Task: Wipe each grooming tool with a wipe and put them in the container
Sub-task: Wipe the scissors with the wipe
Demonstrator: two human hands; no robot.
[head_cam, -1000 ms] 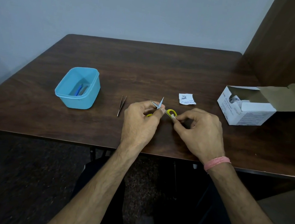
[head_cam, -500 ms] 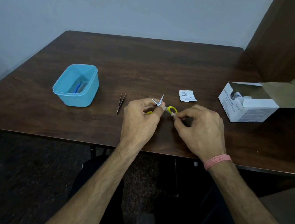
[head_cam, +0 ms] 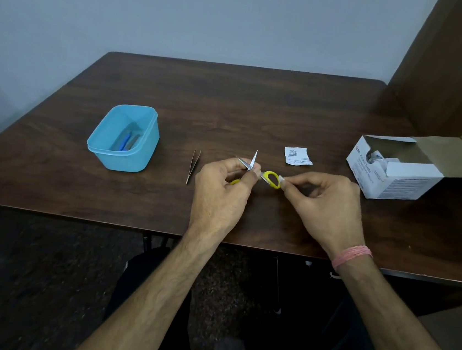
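Left to right on the table (head_cam: 261, 97): blue container (head_cam: 123, 137) near the left side, a blue-handled tool plus something grey lying inside, can't make out what they are. Right of it, tweezers (head_cam: 193, 166) flat on the wood, untouched, just beside the left hand (head_cam: 220, 193). Left hand fingers curled, gripping small scissors (head_cam: 256, 172) near the pivot; blades spread in a V, tips pointing away from the person. One yellow loop handle sticks out to the right, the other peeks out under the left hand's fingers. Right hand (head_cam: 325, 207) pinches a small white wipe (head_cam: 282, 179) against the outer edge of that right loop. Behind the hands, a torn white sachet (head_cam: 297, 155) lies flat. Far right: white cardboard box (head_cam: 396, 176), flap open, packets visible inside.
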